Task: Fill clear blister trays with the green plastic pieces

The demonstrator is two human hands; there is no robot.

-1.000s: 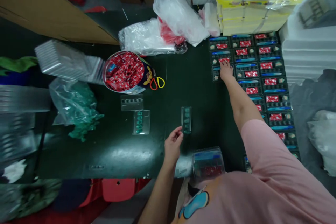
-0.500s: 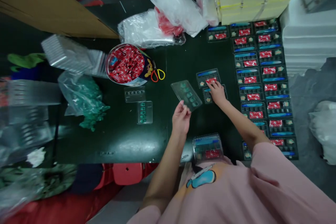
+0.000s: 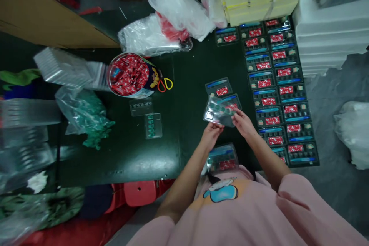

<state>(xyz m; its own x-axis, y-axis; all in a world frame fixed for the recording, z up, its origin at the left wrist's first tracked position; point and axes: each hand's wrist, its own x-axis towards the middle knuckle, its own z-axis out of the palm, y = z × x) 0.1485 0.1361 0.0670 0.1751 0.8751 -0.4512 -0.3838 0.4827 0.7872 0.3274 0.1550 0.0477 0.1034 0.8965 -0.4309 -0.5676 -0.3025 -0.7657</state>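
Dark table (image 3: 178, 84); clear tray (image 3: 219, 110) apparently pinched between left hand (image 3: 212, 135), right hand (image 3: 243, 122).

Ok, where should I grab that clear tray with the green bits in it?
By its bare near rim, from the near side, one hand per corner, as the left hand and right hand pinch the clear tray. It is thin and tilted, and the green pieces sit in a row along its middle.

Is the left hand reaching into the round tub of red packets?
No, the left hand and right hand both hold a clear plastic tray, apart from the tub.
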